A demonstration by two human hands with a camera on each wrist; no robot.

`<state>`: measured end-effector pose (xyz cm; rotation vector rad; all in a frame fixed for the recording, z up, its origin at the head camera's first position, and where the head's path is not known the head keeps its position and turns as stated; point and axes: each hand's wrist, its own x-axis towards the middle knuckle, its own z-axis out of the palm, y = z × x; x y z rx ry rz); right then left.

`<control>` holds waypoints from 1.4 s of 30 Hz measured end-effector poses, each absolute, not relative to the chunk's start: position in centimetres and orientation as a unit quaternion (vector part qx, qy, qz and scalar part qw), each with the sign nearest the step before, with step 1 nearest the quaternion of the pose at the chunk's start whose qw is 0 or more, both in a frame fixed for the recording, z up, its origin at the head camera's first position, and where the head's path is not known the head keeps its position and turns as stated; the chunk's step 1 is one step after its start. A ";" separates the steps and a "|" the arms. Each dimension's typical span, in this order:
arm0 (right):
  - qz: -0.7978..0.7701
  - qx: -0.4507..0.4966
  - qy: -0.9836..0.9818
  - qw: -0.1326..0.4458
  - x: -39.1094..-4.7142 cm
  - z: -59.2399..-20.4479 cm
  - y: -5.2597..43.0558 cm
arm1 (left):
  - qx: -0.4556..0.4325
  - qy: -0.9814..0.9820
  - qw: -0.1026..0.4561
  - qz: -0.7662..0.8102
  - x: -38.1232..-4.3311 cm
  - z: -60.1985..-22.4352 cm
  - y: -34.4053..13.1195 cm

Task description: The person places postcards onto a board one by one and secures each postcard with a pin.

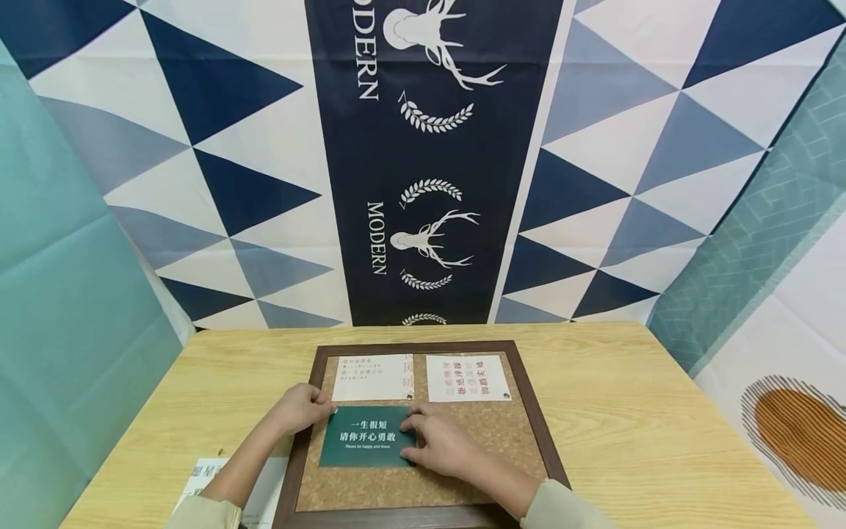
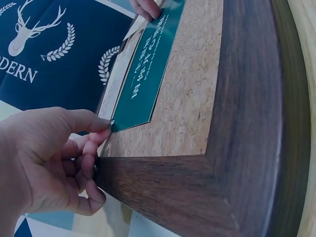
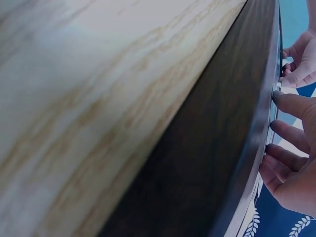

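Observation:
A green card [image 1: 366, 455] with white lettering lies flat on the cork board [image 1: 370, 492], which has a dark brown wooden frame. At the card's upper left corner my left hand [image 1: 302, 408] pinches a small silver thumbtack [image 2: 111, 123] between thumb and forefinger. My right hand [image 1: 439, 441] rests its spread fingertips on the card's right edge, holding it against the cork. Above the green card are two white cards, a left one [image 1: 370, 378] and a right one [image 1: 463, 375], each with a round tack near its lower right corner.
Left of the board, partly under my left forearm, more white printed cards [image 1: 264, 488] lie on the light wooden table [image 1: 634, 426]. A patterned cloth [image 1: 423, 162] hangs behind the table. The raised brown frame [image 2: 242, 123] borders the cork.

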<state>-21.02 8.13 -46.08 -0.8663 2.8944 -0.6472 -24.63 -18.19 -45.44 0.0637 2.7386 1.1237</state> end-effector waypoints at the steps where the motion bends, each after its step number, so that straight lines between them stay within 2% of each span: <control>1: -0.210 -0.279 0.937 0.026 -21.0 -46.1 8.1 | 0.020 0.921 0.088 0.380 -24.7 -45.5 -18.2; 42: -0.207 -0.275 0.939 0.025 -21.1 -46.3 8.1 | 0.027 0.928 0.088 0.361 -24.8 -45.2 -18.0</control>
